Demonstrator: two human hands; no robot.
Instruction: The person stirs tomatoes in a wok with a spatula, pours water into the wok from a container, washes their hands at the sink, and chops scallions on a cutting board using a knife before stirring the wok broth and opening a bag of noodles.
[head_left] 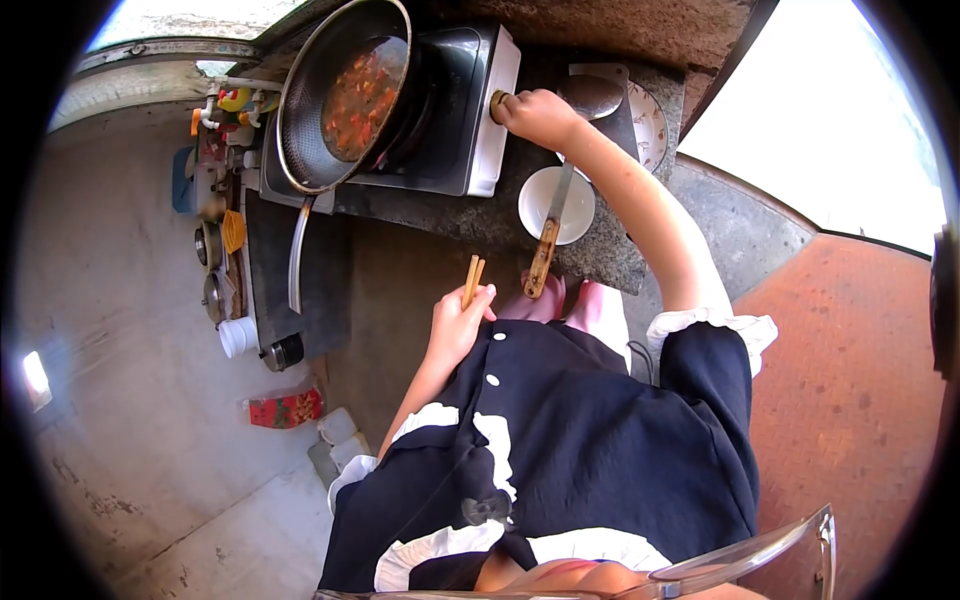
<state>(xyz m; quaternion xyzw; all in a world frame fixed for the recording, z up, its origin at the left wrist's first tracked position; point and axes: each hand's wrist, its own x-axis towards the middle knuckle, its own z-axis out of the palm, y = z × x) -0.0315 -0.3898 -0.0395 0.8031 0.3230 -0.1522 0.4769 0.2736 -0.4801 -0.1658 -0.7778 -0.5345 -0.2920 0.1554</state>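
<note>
My right hand (537, 117) is closed on the dark round knob (497, 106) at the side of the gas stove (492, 140). A pan (300, 135) rests on the stove, its handle pointing toward me, with chopped red and orange food (358, 105) in liquid inside. In my left hand (458, 322), held low in front of my body, is a pair of chopsticks (473, 275) with the tips upward. Under my right forearm lies a metal spatula with a wooden handle (542, 258), crossing a white bowl (529, 205).
A patterned plate (652, 125) sits at the counter's right end, partly behind my arm. Taps (208, 112) are at the left. A white container (238, 337) and a dark pot (283, 353) stand along the left ledge. A red bag (286, 409) lies below them.
</note>
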